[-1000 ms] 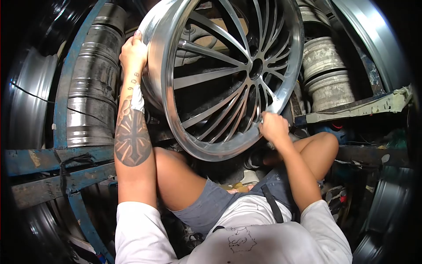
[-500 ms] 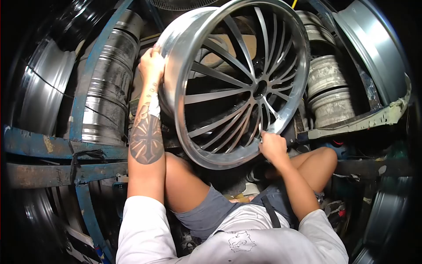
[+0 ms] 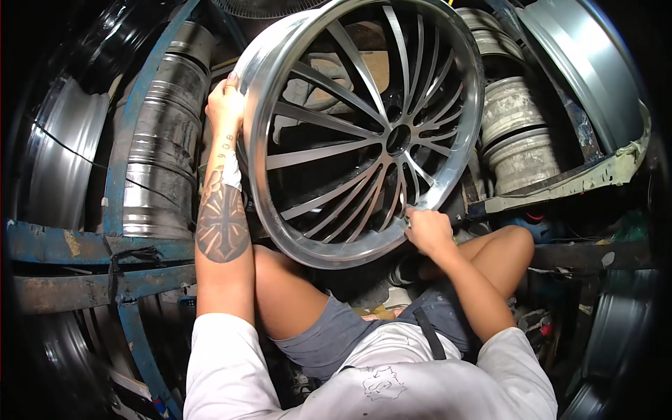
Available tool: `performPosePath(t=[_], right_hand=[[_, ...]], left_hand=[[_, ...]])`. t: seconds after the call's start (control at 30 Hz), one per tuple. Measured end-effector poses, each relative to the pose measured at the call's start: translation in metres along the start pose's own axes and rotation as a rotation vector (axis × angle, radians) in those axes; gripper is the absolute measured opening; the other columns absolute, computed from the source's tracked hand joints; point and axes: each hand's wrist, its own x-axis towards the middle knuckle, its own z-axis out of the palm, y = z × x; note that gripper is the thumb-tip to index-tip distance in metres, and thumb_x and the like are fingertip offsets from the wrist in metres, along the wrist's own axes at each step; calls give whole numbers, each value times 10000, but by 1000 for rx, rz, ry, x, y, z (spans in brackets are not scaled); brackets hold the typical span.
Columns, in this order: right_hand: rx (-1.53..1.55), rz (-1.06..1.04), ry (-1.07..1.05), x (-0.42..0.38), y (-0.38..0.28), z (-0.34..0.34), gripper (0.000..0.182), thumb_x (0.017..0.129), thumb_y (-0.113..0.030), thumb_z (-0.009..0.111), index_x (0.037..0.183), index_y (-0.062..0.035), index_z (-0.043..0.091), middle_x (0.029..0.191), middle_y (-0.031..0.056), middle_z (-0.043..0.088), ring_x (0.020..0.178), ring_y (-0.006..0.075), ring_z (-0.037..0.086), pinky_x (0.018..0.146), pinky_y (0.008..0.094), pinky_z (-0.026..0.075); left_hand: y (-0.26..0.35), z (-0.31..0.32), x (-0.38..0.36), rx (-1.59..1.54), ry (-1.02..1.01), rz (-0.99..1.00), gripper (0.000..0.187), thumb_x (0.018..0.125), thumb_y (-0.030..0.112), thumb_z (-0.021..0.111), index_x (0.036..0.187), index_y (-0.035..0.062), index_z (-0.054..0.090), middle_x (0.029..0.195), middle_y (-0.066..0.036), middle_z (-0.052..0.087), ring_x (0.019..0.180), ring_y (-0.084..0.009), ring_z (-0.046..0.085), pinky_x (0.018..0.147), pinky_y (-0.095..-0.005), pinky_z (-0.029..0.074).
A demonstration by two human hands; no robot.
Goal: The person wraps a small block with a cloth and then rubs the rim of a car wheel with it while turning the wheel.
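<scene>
A large multi-spoke alloy wheel rim point(image 3: 329, 151) stands tilted in front of me, its spoked face turned toward me and to the right. My left hand point(image 3: 225, 106) grips the back edge of the rim's barrel at the left. At the lower right, my right hand point(image 3: 430, 230) is closed, its fingertips against the rim's inner lip near the spoke ends. Whatever those fingers may hold is too small or hidden to make out. The far side of the barrel is out of sight behind the spokes.
Stacked wheel rims point(image 3: 159, 140) lie in a blue metal rack point(image 3: 63, 241) at the left. More dusty rims point(image 3: 518, 119) are stacked at the right, beside a large silver rim point(image 3: 584, 66). A fan-like grille point(image 3: 269, 5) shows at the top edge.
The wheel rim has shifted slightly left and turned a little more toward me, and my left hand has moved left with it. My right hand has slid slightly left along the lip.
</scene>
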Motion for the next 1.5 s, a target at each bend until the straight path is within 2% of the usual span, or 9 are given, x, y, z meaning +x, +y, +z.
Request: performPosePath(t=[0.2,0.33,0.37,0.57,0.73,0.93,1.2,1.27,1.5], right_hand=[[-14,5,-100,2,3,-3,366,808,-257,716,1154,-142,752,928,207,761,894,367,752,823,497,591],[221,98,-141,19,31,-26,386,792,-277,730,1159,-161,748,958,181,764,935,364,744,843,490,589],[108,79,-151,17,23,-19,412,792,-284,733,1189,-172,744,969,178,766,938,368,743,842,491,589],[113,6,-98,13,19,-16,335,794,-234,733,1120,-159,754,936,177,764,914,362,750,819,505,588],[151,24,13,4,14,1,268,812,-213,698,1066,-155,757,916,183,760,885,363,753,775,499,597],[218,26,6,0,19,9,368,806,-274,726,1161,-178,745,916,185,759,900,359,747,809,499,592],[242,56,16,-2,23,-3,287,830,-254,720,1102,-171,751,881,187,754,869,360,752,768,510,595],[137,41,62,-7,12,17,202,882,-162,618,1016,-134,765,875,149,764,817,330,762,708,488,598],[184,22,63,-6,4,11,171,847,-138,628,943,-132,770,855,171,757,831,356,761,706,487,597]], left_hand=[[2,-2,-3,-26,5,55,501,1021,510,578,1215,77,739,1059,-173,769,1014,-317,730,929,-401,532],[-6,3,-4,-41,37,138,506,1025,510,564,1219,76,735,1070,-181,764,1033,-326,724,938,-403,526],[-4,2,-6,-22,45,139,509,1027,511,556,1223,76,733,1073,-184,763,1040,-329,722,942,-404,524],[15,-7,-19,-16,14,78,527,1035,513,528,1242,69,722,1099,-190,758,1078,-340,713,957,-408,512],[-2,-4,-5,-90,-7,37,550,1029,525,562,1220,36,728,1011,-158,769,964,-251,718,898,-375,525],[-5,-10,-11,-128,-6,33,552,1028,526,567,1211,32,732,998,-143,766,942,-234,709,878,-362,522],[-12,-14,-15,-168,-4,27,556,1027,529,574,1199,27,738,980,-124,761,913,-211,697,851,-344,519],[-13,-17,-13,-179,-3,26,557,1027,530,576,1196,25,739,975,-119,760,906,-205,694,844,-340,518],[-17,-17,-17,-202,-10,27,560,1025,532,582,1185,20,744,960,-102,756,881,-184,684,820,-325,515]])
